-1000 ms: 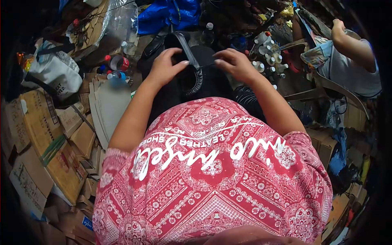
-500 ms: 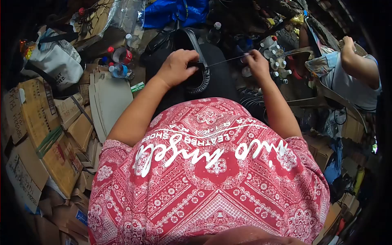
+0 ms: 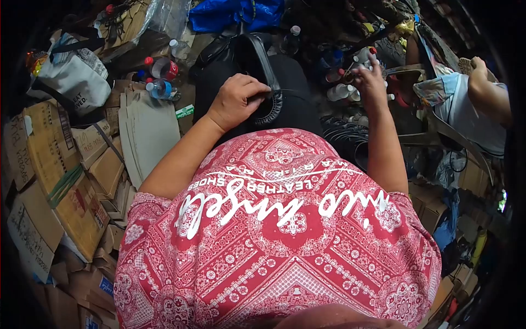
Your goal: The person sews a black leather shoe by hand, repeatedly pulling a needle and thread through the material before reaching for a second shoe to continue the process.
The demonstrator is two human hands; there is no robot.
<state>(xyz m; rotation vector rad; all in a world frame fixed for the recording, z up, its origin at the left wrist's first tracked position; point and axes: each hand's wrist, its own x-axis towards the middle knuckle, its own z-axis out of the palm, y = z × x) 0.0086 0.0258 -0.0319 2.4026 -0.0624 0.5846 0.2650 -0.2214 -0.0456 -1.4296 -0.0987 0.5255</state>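
A black leather shoe [image 3: 257,57] with a gathered, stitched edge rests upside down or tilted across my dark-clothed lap; its exact position is partly hidden. My left hand [image 3: 238,100] is closed on its near side, fingers and thumb pinching the rim. From the stitched edge a thin thread [image 3: 296,90] runs off to the right, and its far end is hard to follow. My right hand [image 3: 370,85] is raised to the right of the shoe, one finger lifted and the others bent towards the thumb, seemingly on the thread. Small dark loops show by its fingertips.
Plastic bottles [image 3: 160,89] stand to the left, with white bottles [image 3: 341,92] behind my right hand. Flat cardboard [image 3: 60,181] is piled at left, beside a white bag [image 3: 76,74]. A blue bag [image 3: 235,15] lies ahead. Another person [image 3: 471,109] sits at right near a chair.
My right hand has moved outward to the right and turned upward, with one finger lifting, away from the shoe. My left hand keeps its grip on the shoe.
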